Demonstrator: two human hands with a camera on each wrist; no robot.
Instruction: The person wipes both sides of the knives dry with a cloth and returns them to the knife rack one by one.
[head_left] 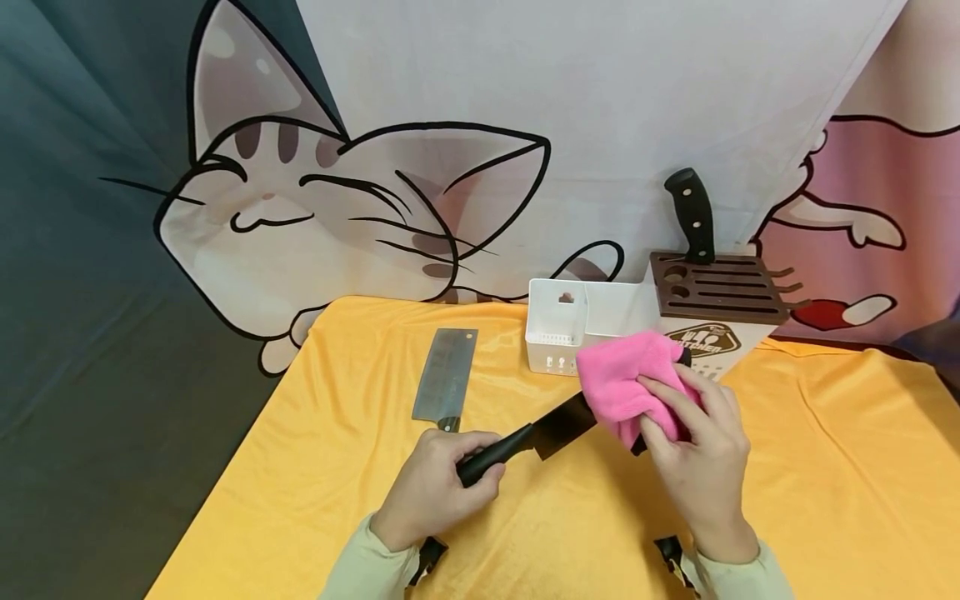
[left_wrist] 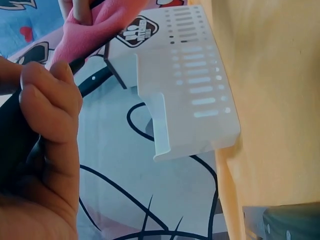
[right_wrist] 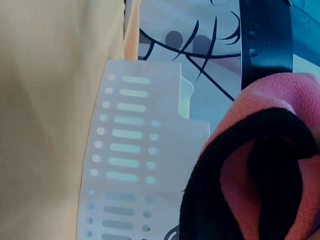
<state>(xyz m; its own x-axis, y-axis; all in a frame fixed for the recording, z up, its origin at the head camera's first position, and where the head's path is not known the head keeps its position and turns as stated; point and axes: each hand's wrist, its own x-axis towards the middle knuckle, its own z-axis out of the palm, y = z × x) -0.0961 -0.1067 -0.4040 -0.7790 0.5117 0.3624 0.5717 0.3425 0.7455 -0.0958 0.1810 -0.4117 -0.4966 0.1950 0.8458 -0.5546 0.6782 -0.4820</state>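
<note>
My left hand [head_left: 442, 487] grips the black handle of a dark-bladed kitchen knife [head_left: 564, 427], held above the yellow cloth with its blade pointing up and right. A pink cloth [head_left: 624, 379] with black edging is wrapped over the far part of the blade and hides the tip. Through that cloth my right hand [head_left: 701, 454] pinches the blade. In the right wrist view the dark blade [right_wrist: 266, 45] runs into the folded cloth [right_wrist: 295, 92]. Beyond my left hand, a cleaver [head_left: 448, 375] lies flat, its handle partly hidden by that hand.
A white plastic holder [head_left: 615, 312] with a brown slotted top [head_left: 738, 304] stands at the back right. One black-handled knife [head_left: 693, 217] sits upright in a slot, and small hooks stick out on its right. Behind hangs a curtain [head_left: 480, 67] printed with a cartoon cat.
</note>
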